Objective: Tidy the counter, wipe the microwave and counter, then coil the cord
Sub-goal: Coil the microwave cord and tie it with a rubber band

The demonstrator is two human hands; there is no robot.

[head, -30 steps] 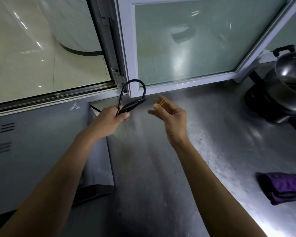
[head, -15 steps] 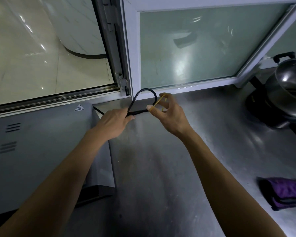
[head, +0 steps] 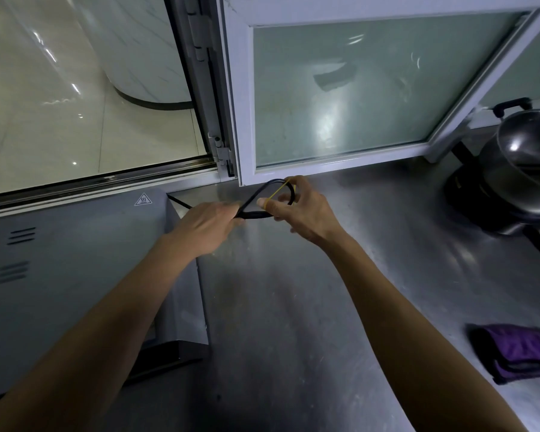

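My left hand (head: 208, 224) grips a folded loop of black cord (head: 256, 199) just right of the grey microwave (head: 60, 269). The loop lies flat, pointing right toward the window frame. My right hand (head: 304, 210) stretches a yellow rubber band (head: 279, 191) between thumb and fingers, over the far end of the loop. The cord's tail runs back behind the microwave's rear corner. Both hands hover above the steel counter (head: 293, 307).
A folded purple cloth (head: 518, 350) lies on the counter at the right edge. A steel pot (head: 524, 169) sits on a black burner at the far right. A white-framed frosted window (head: 340, 88) closes the back of the counter.
My right hand has moved left with the rubber band to the cord loop. The loop has tipped from upright to flat. The view has shifted slightly downward.
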